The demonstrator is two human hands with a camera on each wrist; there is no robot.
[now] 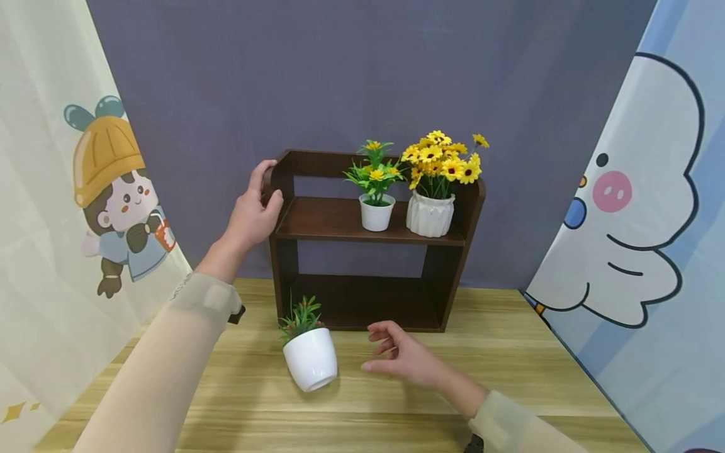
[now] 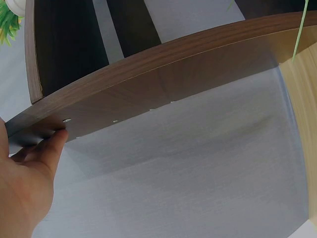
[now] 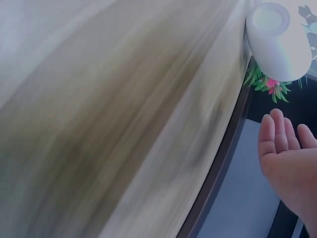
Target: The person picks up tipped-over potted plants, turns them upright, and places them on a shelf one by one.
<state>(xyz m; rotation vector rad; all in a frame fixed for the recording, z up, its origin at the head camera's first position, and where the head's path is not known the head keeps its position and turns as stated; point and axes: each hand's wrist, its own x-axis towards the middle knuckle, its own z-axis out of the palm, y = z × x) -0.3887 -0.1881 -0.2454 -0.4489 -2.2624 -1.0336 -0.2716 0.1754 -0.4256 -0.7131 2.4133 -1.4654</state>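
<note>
Left hand (image 1: 253, 211) grips the top left side panel of the dark wooden shelf (image 1: 340, 220), thumb on the front edge, fingers wrapped round the back. In the left wrist view the thumb (image 2: 49, 148) presses on the panel's edge (the rest of that hand is out of frame).

Right hand (image 1: 402, 355) hovers above the wooden table (image 1: 510, 365), fingers loosely spread and slightly bent, holding nothing. Just to that hand's left, near but not touching, sits the small white pot with the green and red plant (image 1: 308, 352), tilted back toward the shelf (right wrist view blurred, but the pot (image 3: 277, 39) shows beyond the fingertips, clear of them).

On the shelf's upper board, well above the right hand: a small white pot with yellow flowers (image 1: 376, 189), and just beside it a ribbed white vase of sunflowers (image 1: 433, 189).

Behind the shelf a grey backdrop (image 1: 368, 75); cartoon curtains on both sides.
</note>
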